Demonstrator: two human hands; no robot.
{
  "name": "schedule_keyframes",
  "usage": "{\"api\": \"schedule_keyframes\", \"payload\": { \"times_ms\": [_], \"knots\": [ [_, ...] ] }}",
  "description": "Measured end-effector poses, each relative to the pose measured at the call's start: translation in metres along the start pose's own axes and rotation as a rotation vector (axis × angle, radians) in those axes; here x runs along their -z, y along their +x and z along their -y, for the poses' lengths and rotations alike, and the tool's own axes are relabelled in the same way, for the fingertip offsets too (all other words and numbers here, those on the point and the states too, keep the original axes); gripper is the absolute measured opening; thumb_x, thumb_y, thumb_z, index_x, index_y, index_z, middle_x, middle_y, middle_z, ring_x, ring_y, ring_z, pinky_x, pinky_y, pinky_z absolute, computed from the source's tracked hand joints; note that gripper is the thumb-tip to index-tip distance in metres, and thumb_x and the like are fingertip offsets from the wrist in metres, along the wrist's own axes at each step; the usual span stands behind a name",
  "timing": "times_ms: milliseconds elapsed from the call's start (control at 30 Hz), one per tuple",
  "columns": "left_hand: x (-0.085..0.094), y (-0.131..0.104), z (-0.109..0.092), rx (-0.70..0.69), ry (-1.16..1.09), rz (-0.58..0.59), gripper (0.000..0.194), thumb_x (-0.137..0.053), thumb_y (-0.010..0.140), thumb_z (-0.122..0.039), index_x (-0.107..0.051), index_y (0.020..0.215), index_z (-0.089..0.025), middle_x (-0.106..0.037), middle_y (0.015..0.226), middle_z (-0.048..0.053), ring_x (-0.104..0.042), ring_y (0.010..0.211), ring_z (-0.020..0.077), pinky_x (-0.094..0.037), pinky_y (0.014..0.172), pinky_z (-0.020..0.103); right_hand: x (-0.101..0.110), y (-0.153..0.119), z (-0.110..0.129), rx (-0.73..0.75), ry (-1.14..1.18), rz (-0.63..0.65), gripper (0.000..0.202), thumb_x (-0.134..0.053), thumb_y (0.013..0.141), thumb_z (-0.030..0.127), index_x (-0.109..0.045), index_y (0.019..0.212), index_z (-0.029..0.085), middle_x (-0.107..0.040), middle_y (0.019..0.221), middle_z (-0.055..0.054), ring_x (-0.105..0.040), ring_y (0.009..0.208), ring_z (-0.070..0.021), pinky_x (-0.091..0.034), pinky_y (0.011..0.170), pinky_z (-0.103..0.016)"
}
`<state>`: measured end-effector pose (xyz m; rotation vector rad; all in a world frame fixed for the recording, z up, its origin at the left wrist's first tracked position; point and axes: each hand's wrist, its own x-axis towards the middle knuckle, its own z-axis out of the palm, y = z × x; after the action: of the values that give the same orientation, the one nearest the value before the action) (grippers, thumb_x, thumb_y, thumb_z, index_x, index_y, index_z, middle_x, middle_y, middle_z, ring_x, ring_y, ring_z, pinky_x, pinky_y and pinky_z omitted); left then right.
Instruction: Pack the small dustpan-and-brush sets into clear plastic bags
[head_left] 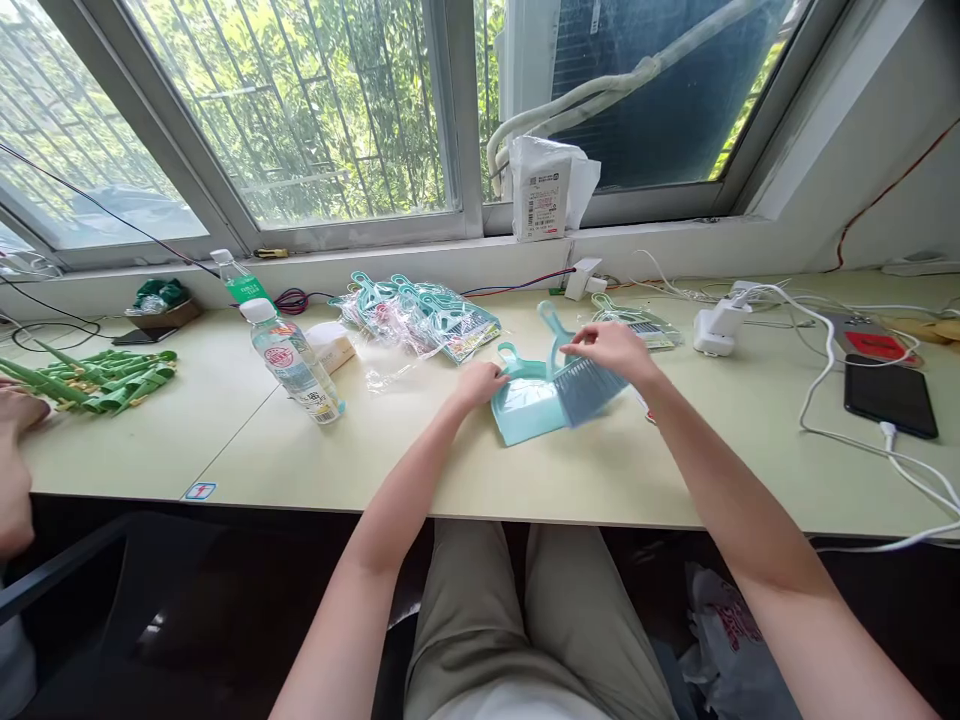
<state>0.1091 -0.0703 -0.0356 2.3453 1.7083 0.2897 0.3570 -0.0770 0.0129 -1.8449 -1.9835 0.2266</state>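
On the table in front of me lies a small light-teal dustpan (517,412). My left hand (482,384) is closed on the dustpan near its handle, at the left side. A matching little hand brush (589,390) with blue-grey bristles is tilted over the dustpan's right part, its looped handle pointing up. My right hand (611,350) pinches the brush near the base of its handle. The bristles are slightly blurred and cover part of the pan.
Packaged teal sets (427,310) in clear plastic lie behind my left hand, and another packaged set (645,328) behind my right. Water bottles (296,365) stand left. White chargers (720,325), cables and a black phone (890,395) lie right. Another person's hand (22,408) touches green stalks (112,380).
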Motion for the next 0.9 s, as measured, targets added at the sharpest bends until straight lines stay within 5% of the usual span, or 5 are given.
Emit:
{"api": "schedule_keyframes", "payload": {
  "times_ms": [167, 300, 500, 667, 900],
  "knots": [
    [-0.004, -0.005, -0.016, -0.195, -0.345, 0.193, 0.062, -0.033, 0.095, -0.058, -0.061, 0.058, -0.017, -0.062, 0.061, 0.005, -0.055, 0.062, 0.0153, -0.042, 0.070, 0.028, -0.033, -0.014, 0.035, 0.124, -0.254, 0.213, 0.034, -0.058, 0.085, 0.053, -0.074, 0.093, 0.023, -0.074, 0.100, -0.009, -0.065, 0.095, -0.0237, -0.039, 0.072, -0.029],
    [0.006, -0.005, -0.006, -0.315, -0.553, 0.268, 0.046, -0.045, 0.092, -0.050, -0.068, 0.071, -0.016, -0.064, 0.065, 0.004, -0.052, 0.058, 0.0124, -0.042, 0.063, 0.026, -0.031, -0.012, 0.026, 0.181, -0.221, 0.278, 0.034, -0.060, 0.081, 0.054, -0.072, 0.084, 0.023, -0.075, 0.096, -0.005, -0.064, 0.088, -0.0215, -0.036, 0.065, -0.027],
    [0.015, -0.004, 0.005, -0.381, -0.269, -0.044, 0.008, -0.063, 0.082, -0.022, -0.069, 0.088, -0.021, -0.068, 0.084, 0.004, -0.060, 0.083, 0.0184, -0.044, 0.081, 0.030, -0.026, -0.018, 0.023, 0.221, -0.169, 0.337, 0.032, -0.059, 0.079, 0.053, -0.068, 0.077, 0.023, -0.073, 0.087, -0.003, -0.062, 0.080, -0.0188, -0.033, 0.060, -0.027],
    [0.004, -0.004, 0.003, -0.443, 0.075, -0.288, 0.031, -0.071, 0.079, -0.018, -0.061, 0.108, -0.020, -0.061, 0.119, 0.012, -0.049, 0.117, 0.0291, -0.037, 0.100, 0.042, -0.031, -0.017, 0.024, 0.274, -0.102, 0.391, 0.031, -0.059, 0.080, 0.052, -0.065, 0.077, 0.021, -0.071, 0.084, -0.002, -0.061, 0.078, -0.0172, -0.034, 0.061, -0.025],
    [-0.014, -0.005, -0.011, -0.647, 0.135, -0.099, 0.031, -0.033, 0.096, -0.012, -0.062, 0.103, -0.019, -0.061, 0.112, 0.015, -0.055, 0.109, 0.0244, -0.042, 0.092, 0.035, -0.047, -0.009, 0.018, 0.323, 0.049, 0.364, 0.026, -0.059, 0.083, 0.043, -0.063, 0.078, 0.018, -0.071, 0.087, -0.003, -0.060, 0.080, -0.0156, -0.038, 0.066, -0.023]
  ]
}}
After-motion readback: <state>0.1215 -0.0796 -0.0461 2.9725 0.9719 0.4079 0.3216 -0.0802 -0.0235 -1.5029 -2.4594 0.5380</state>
